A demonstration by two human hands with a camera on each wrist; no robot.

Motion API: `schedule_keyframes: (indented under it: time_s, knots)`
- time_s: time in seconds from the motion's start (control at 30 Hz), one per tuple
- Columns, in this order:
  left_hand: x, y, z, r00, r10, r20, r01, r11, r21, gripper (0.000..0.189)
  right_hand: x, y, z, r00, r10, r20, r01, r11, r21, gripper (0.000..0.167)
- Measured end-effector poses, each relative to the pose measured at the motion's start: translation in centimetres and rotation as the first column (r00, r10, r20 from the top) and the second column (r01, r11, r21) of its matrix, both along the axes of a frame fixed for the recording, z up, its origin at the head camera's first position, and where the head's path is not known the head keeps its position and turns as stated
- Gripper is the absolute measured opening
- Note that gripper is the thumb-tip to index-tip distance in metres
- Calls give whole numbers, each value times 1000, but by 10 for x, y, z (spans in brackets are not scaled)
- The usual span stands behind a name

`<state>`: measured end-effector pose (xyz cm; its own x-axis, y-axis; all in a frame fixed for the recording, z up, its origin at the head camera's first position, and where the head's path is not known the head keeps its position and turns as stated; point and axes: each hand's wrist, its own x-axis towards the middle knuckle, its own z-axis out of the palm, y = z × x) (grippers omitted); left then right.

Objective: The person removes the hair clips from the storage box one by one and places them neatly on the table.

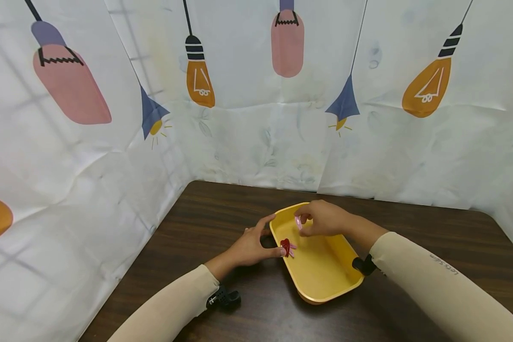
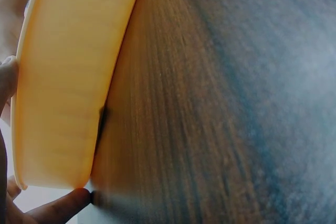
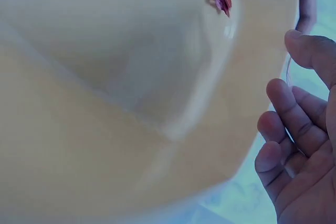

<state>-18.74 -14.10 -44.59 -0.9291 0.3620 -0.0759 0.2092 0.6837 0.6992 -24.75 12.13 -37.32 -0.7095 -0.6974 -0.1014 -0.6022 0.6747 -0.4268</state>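
Note:
A yellow plastic tray [image 1: 320, 280] sits on the dark brown table. My right hand [image 1: 327, 218] is over its far part and pinches a small glossy pale-pink piece [image 1: 298, 222] between thumb and fingers; its kind is unclear. Spread along the tray's left side, my left hand [image 1: 250, 246] has its thumb on the rim and its index finger near the far corner. In the left wrist view, one finger [image 2: 63, 205] touches the tray's lower edge. A red, heart-like piece [image 1: 285, 246] with pink strips [image 1: 292, 250] lies inside by the left wall.
The wooden table [image 1: 222, 204] reaches back to a white curtain [image 1: 248, 142] printed with lamps, which also hangs along the left. Black wrist cameras sit under both sleeves; the right one [image 1: 363, 266] is close to the tray's right rim.

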Motion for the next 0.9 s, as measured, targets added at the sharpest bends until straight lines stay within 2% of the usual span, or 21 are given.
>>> schedule_keyframes:
  time_s: [0.33,0.6,0.9]
  knots:
    - [0,1,1,1000,2,8,-2,1000,4,104,1,19,13,998,-59,16,59,998,-38,56]
    - [0,0,0,1000,-23,-5,23,1000,18,104,-1,40,14,994,-112,13,113,992,-55,57]
    - [-1,-1,-1,1000,-17,-11,17,1000,10,104,5,60,14,986,-166,21,167,982,-83,61]
